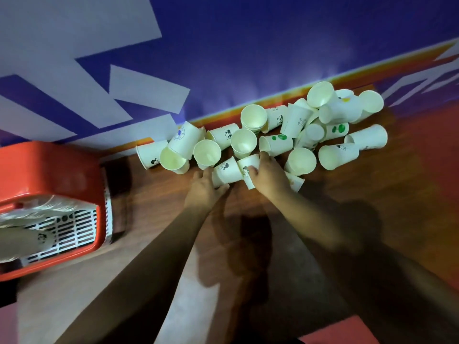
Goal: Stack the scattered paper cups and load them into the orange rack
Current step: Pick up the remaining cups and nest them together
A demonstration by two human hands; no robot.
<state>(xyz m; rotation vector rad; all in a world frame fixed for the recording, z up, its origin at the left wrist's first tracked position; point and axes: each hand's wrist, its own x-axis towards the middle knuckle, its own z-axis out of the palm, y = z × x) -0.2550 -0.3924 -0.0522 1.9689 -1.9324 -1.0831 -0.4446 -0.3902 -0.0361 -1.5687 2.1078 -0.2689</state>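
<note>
My left hand (205, 186) grips a lying paper cup (227, 170) at the near edge of the scattered cups (298, 127) on the wooden table (347, 194); my right hand (269, 173) closes around another cup (248, 167), touching the first. The orange rack (49, 170) sits well left, seemingly holding stacked cups, though blurred.

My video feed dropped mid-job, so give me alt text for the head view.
Both hands reach into a heap of white paper cups on a wooden table: the left hand grips one cup, the right hand another. The orange rack at far left already holds stacked cups.
</note>
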